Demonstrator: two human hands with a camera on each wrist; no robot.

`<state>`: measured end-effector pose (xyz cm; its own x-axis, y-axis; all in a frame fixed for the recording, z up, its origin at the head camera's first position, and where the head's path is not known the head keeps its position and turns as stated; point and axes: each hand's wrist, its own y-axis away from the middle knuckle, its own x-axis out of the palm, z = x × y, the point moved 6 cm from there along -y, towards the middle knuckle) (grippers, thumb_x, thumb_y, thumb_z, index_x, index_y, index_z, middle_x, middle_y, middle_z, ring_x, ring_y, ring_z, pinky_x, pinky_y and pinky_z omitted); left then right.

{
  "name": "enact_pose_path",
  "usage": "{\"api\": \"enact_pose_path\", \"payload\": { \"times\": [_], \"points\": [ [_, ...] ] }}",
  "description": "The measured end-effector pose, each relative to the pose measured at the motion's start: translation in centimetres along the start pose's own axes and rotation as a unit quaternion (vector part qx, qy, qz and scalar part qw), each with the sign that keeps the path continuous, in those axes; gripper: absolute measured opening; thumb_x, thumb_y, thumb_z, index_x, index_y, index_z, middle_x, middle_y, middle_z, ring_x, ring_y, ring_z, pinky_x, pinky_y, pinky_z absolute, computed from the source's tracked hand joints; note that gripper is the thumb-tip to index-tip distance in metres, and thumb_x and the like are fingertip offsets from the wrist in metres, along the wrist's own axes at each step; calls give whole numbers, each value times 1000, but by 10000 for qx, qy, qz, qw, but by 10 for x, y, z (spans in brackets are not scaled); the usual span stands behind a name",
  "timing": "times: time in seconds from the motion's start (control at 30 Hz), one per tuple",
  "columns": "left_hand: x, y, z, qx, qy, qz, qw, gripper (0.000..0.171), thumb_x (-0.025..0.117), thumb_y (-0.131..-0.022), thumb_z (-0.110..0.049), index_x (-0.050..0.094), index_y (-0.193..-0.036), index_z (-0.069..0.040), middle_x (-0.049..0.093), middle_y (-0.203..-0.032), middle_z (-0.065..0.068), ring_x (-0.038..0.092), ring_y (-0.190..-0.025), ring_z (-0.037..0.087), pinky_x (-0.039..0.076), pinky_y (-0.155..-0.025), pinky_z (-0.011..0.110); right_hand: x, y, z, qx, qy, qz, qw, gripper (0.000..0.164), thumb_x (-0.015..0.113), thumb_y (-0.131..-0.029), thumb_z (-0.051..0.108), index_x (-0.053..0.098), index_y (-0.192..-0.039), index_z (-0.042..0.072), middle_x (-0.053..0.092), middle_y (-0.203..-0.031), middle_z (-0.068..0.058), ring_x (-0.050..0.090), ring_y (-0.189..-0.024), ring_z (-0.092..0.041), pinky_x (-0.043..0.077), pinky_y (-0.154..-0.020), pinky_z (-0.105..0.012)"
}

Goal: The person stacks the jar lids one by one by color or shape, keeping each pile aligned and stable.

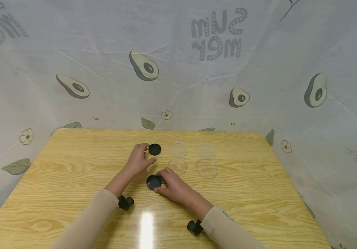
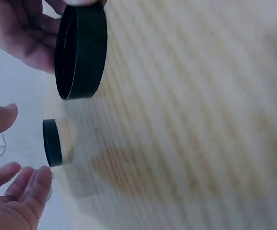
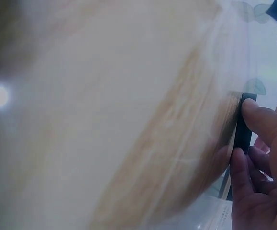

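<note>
Two shallow black round lids are over the wooden table in the head view. My right hand (image 1: pixel 175 186) grips the nearer lid (image 1: pixel 154 182) by its right side. The right wrist view shows this lid (image 3: pixel 244 125) pinched between the thumb and fingers, edge-on. In the left wrist view the same lid (image 2: pixel 88 52) shows its rim and hollow side. The farther lid (image 1: pixel 154 149) rests on the table. Beside it is my left hand (image 1: pixel 138 160), its thumb spread from the fingers and nothing held; its fingertips (image 2: pixel 42 178) are right by that lid's edge.
Several clear round discs, one of them the front right disc (image 1: pixel 207 168), lie in two rows right of the black lids. The table (image 1: pixel 243 193) reaches back to a hanging cloth (image 1: pixel 178 93) with avocado prints. A black wrist camera (image 1: pixel 125 203) sits on each sleeve.
</note>
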<state>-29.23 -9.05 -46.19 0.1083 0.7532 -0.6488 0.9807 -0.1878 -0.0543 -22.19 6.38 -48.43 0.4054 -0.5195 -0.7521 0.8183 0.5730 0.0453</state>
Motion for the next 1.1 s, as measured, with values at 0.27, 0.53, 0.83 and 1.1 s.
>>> {"api": "enact_pose_path", "payload": {
  "times": [0.27,0.53,0.83,1.1],
  "points": [
    [0,-17,7,-227,-316,115,9992,76,80,-93,-23,42,-150,10,45,-141,35,46,-131,50,48,-104,59,-2,0,-2,56,25,-57,10000,49,78,-97,27,61,-137,5,59,-125,-9,61,-113,-19,55,-98,-29],
    [6,-25,17,-293,-445,307,9981,79,82,-92,-26,41,-151,9,46,-141,33,47,-133,48,47,-107,58,0,0,-1,89,13,17,10000,49,77,-98,28,60,-138,6,59,-126,-8,61,-111,-16,54,-98,-27],
    [9,-33,16,-388,-428,386,9976,79,81,-93,-24,40,-152,9,47,-140,33,48,-132,47,47,-107,56,-1,1,-1,98,-11,-42,9999,48,77,-97,27,61,-137,6,59,-125,-8,60,-109,-14,53,-96,-26],
    [11,-39,19,-369,-386,374,9979,75,80,-93,-24,43,-150,10,50,-137,32,51,-128,45,49,-105,55,0,0,-1,65,-10,-87,9999,48,77,-97,27,61,-136,5,59,-120,-7,54,-102,-12,50,-92,-25]
  ]
}}
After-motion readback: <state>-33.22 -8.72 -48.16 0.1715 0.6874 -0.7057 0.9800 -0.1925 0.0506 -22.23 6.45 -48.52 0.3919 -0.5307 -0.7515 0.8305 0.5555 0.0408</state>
